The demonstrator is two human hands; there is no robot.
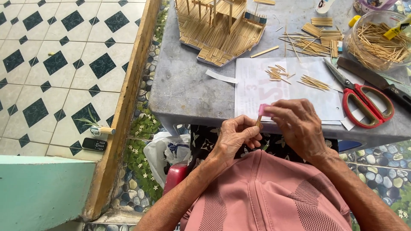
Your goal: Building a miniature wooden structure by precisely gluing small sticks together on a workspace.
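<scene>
centre frame, at grey table [192, 94] edge: left hand [233, 137] pinches a thin wooden stick [258, 121] upright; right hand [299, 124] fingers closed on small pink piece [263, 109] at its tip. red scissors [364, 102] right.

stick: thin pale wooden sliver [258, 121], nearly upright, its lower end pinched in fingertips, just below the table's near edge.
pink piece: small flat pink block [263, 109], pressed against the stick's upper end, tilted slightly.

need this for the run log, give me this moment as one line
left hand: pinches thin wooden stick | right hand: holds small pink piece at stick's top | nearby: red-handled scissors, stick model on grey table
</scene>
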